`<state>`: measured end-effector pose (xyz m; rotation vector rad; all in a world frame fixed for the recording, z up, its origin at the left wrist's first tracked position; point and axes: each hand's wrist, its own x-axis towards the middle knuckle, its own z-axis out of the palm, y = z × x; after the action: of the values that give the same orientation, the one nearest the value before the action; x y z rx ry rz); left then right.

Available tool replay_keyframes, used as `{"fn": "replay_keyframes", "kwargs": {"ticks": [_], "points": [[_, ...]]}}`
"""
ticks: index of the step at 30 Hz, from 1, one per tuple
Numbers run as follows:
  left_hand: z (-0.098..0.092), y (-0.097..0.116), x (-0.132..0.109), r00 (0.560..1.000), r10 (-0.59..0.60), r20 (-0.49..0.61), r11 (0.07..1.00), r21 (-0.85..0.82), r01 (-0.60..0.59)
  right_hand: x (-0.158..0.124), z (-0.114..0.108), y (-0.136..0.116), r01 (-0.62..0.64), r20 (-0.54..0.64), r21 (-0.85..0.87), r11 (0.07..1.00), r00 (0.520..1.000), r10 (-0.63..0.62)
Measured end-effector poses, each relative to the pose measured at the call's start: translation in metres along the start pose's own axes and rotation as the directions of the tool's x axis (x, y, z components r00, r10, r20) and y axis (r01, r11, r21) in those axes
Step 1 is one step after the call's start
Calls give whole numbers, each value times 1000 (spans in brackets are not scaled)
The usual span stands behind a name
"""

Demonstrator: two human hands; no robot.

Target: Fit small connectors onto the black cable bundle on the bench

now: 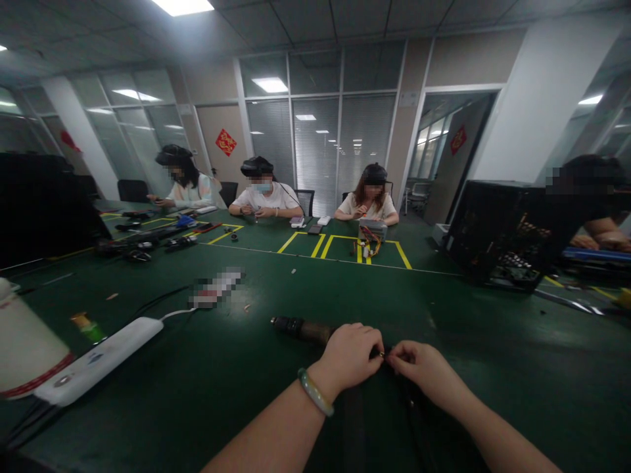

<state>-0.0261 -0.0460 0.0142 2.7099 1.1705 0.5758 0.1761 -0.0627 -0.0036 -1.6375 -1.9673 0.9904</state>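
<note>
A dark cylindrical tool (310, 330) lies on the green table, its narrow metal tip pointing left. My left hand (352, 351), with a pale green bangle (315, 392) on its wrist, is closed over the tool's right end. A tiny brass-coloured bit (381, 355) shows at its fingertips. Close beside it, my right hand (424, 368) is closed in a pinch. Whatever sits between its fingers is too small to make out. Below the hands runs a dark cable (411, 404), hard to see against the table.
On the left are a white power strip (106, 358), a pale container (27, 341) and a green-and-amber object (89, 327). A black computer case (497, 233) stands at right. Across the table (236, 407), several people work; one has a metal box with coloured wires (373, 231).
</note>
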Motion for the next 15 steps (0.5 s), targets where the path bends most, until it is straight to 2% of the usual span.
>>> {"fn": "replay_keyframes", "kwargs": {"ticks": [15], "points": [[1,-2,-1,1000,29,-7,999,14,-29,1,1,-2,10,-34,-23,1000,999,-11]]}}
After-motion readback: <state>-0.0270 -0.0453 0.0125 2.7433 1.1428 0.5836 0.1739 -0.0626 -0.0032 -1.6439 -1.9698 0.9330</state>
